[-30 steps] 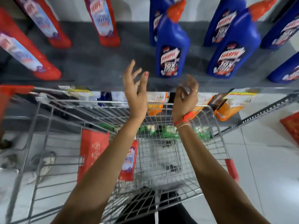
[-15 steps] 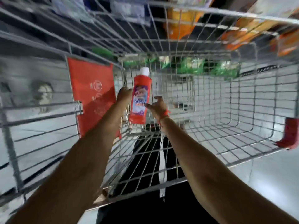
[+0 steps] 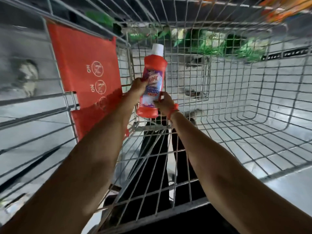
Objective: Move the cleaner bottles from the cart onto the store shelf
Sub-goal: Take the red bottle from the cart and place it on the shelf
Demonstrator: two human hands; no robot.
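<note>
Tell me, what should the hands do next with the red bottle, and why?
Probably lift it straight up out of the cart. Both the left hand and right hand already grip the red bottle, cap up, low inside the wire basket, and no other bottle shows there.

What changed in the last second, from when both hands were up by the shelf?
Both hands came down into the cart and took hold of the red bottle: left hand on its side, right hand near its base. The red flap is unchanged.
</note>
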